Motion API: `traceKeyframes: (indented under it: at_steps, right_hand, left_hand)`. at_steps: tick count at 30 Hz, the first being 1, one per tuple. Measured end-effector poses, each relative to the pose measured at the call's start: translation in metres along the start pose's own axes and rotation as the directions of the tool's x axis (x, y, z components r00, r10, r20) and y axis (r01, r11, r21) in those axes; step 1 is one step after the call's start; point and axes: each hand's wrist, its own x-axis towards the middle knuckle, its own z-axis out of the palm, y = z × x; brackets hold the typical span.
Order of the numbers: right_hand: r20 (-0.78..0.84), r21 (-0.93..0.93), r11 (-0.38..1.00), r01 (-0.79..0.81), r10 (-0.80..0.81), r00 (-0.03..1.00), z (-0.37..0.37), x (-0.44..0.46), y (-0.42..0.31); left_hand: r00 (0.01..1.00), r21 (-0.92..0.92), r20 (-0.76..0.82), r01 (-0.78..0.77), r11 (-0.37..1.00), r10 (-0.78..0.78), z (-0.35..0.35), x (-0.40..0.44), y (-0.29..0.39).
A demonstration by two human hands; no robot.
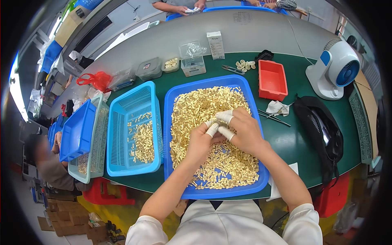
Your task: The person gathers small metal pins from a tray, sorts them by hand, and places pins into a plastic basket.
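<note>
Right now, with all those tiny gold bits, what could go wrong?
Small, elongated gold pieces lie close to the blue plastic tray's rim, so some might spill onto the green tabletop.
The light blue plastic basket stands beside it, so stray ones could land there.
A white finger cover on the right hand might slip off.

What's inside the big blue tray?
Loose gold-coloured pieces cover most of the big blue tray; some of its floor shows. The left hand and right hand hide what lies beneath.
</note>
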Motion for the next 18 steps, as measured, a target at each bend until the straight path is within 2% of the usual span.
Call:
traceKeyframes:
  at_steps: [1, 2, 5, 8, 11, 15, 18]
  right_hand:
    - [-0.02, 0.0, 0.998, 0.058, -0.058, 0.998, 0.001, 0.002, -0.001]
    - [-0.042, -0.002, 0.994, 0.113, -0.113, 0.993, 0.003, 0.004, -0.001]
    - [-0.027, -0.007, 0.985, 0.175, -0.175, 0.984, 0.002, 0.001, 0.004]
    - [0.042, 0.009, 0.978, 0.207, -0.208, 0.977, 0.005, -0.001, 0.01]
    - [0.12, 0.084, 0.985, 0.149, -0.158, 0.98, 0.006, -0.003, 0.017]
    - [0.141, 0.15, 0.985, 0.09, -0.111, 0.984, 0.008, -0.003, 0.016]
    - [0.094, 0.128, 0.985, 0.115, -0.128, 0.987, 0.006, -0.001, 0.008]
  left_hand:
    - [0.994, -0.148, 0.042, 0.107, 0.983, -0.102, -0.002, 0.001, 0.001]
    - [0.993, -0.153, 0.05, 0.109, 0.982, -0.103, -0.004, 0.001, 0.001]
    - [0.931, -0.263, 0.321, 0.265, 0.928, -0.174, -0.015, 0.001, -0.001]
    - [0.913, -0.319, 0.37, 0.297, 0.9, -0.171, -0.015, 0.002, -0.006]
    - [0.9, -0.383, 0.408, 0.32, 0.866, -0.152, -0.015, 0.003, -0.008]
    - [0.89, -0.488, 0.439, 0.35, 0.799, -0.122, -0.01, 0.0, -0.01]
    - [0.887, -0.537, 0.445, 0.377, 0.755, -0.127, -0.005, -0.002, -0.009]
